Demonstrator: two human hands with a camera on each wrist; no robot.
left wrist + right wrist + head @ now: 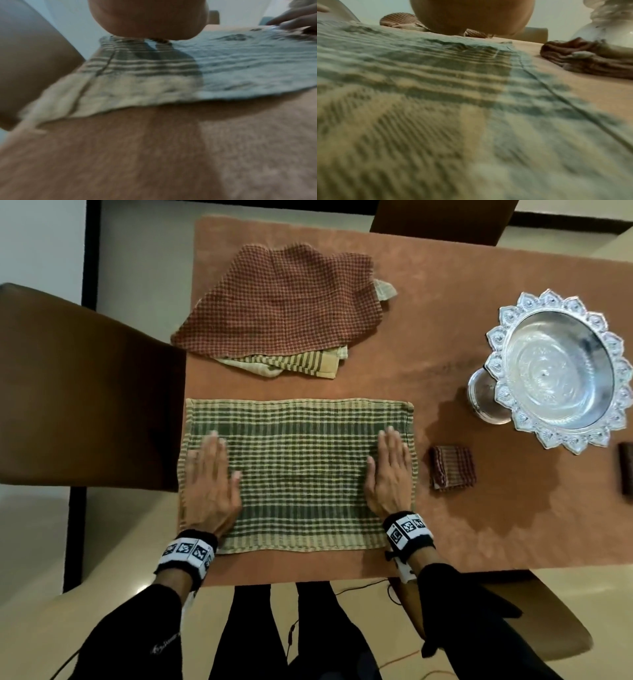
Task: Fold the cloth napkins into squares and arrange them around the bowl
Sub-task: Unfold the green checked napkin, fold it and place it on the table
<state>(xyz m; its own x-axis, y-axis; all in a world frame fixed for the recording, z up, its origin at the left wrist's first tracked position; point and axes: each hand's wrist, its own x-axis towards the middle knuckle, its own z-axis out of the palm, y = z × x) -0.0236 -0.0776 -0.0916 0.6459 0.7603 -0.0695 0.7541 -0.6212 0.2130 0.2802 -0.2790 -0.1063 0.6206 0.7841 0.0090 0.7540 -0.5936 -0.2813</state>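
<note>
green checked napkin [298,474] left of bowl [558,371], spread flat | left hand [210,481], right hand [390,474] flat, fingers straight, pressing its ends, likely smoothing before folding | folded napkin [452,467] just beside bowl

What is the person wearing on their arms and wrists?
Long black sleeves cover both arms. Each wrist has a black band with white squares printed with black block patterns. The left hand and the right hand are bare, with no gloves. A small white piece hangs from the right wrist's band.
</note>
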